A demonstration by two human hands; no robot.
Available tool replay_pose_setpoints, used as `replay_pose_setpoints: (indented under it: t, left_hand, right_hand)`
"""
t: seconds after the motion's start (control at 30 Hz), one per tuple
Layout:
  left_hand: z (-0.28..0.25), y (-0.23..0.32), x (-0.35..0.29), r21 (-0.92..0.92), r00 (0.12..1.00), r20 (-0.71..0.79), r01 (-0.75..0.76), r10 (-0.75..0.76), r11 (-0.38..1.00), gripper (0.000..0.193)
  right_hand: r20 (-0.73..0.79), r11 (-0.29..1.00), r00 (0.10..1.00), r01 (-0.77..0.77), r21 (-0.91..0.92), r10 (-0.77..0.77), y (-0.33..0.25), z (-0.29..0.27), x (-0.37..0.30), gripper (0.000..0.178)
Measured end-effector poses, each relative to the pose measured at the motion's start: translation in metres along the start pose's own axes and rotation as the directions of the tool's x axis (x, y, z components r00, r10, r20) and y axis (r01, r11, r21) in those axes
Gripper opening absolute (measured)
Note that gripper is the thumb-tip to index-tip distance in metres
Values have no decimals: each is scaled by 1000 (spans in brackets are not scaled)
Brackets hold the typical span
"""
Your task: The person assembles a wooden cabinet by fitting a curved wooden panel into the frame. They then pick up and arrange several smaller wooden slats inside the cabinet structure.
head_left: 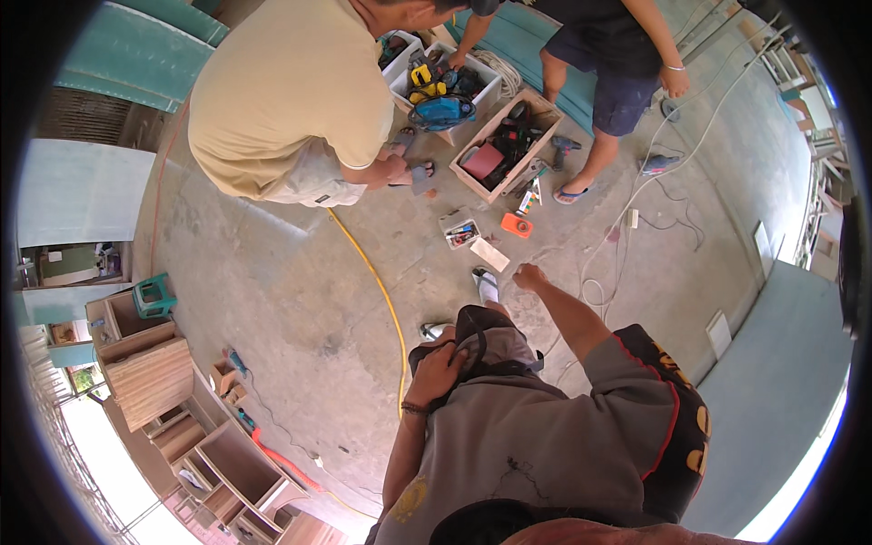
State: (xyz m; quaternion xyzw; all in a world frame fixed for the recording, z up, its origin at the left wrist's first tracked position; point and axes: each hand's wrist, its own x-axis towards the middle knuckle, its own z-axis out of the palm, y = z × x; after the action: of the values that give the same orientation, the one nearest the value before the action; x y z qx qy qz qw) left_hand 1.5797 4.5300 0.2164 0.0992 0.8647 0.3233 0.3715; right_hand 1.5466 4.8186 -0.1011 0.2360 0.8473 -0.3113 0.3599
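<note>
- Big concrete floor [300, 309], grey and pretty scuffed, with darker stains scattered around
- Teal panels [136, 54] up in the top left corner, plus a large whitish panel [82, 191] just below them
- Bunch of wooden cabinets [150, 381] crammed along the lower left, bare wood look, with a green plastic stool [154, 295] on top of one
- Wide pale blue-grey panel [772, 345] down the right side
- Super bright daylight blowing out both lower edges
</note>
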Motion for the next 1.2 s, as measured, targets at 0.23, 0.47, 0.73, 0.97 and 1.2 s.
replay_pose_setpoints:
  t: [0.23, 0.47, 0.73, 0.97, 1.2]
  left_hand:
    - [3, 7, -2, -77, 997, -35, -64, 62, 995, 33]
    - [11, -1, -9, 26, 979, -186, -74, 78, 997, 37]
    - [-1, -5, -26, -5, 990, -137, -38, 36, 999, 42]
    - [0, -22, -42, -12, 991, -132, -20, 18, 1000, 42]
    - [-30, -30, -53, -100, 994, -83, -81, 73, 992, 47]
  right_hand:
    - [-29, 997, 998, 55, 51, -54, -12, -15, 23, 42]
    - [18, 992, 994, 109, -67, -108, -36, -3, 0, 39]
    - [96, 987, 986, 145, -67, -139, -26, 32, -26, 41]
    - [109, 970, 986, 148, -192, -129, -16, 41, -15, 39]
    - [-107, 964, 965, 223, -143, -239, -45, 40, 13, 40]
